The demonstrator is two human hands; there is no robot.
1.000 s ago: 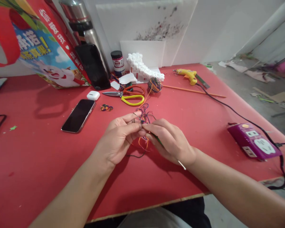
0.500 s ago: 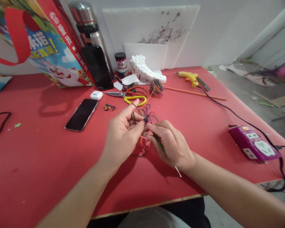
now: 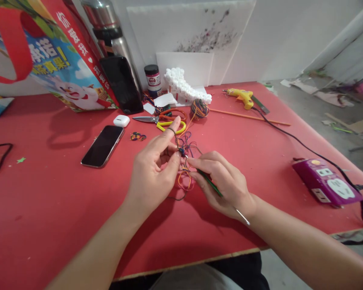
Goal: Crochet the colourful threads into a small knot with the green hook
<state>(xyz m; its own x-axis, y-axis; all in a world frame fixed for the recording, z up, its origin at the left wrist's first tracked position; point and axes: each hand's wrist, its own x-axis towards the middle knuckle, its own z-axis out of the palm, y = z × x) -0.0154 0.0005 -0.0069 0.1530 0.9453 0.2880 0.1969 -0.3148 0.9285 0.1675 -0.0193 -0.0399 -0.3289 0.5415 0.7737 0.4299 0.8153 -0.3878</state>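
Between the red tabletop's (image 3: 63, 225) front and back edges, the left hand (image 3: 153, 171) pinches, index raised; the right hand (image 3: 225, 181) has fingers closed; much yarn (image 3: 185, 183) is left loose. The right grips a green hook (image 3: 211, 183); the left, a tiny dark piece (image 3: 182, 151), seemingly barely begun.

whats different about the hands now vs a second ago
The left hand's index finger has straightened, pointing farther forward, with dark cord around it. The right hand has drawn slightly away from the left, showing more of the green hook. Nothing visibly released: the left still pinches the small knotted piece. Scissors and yarn ball haven't moved.
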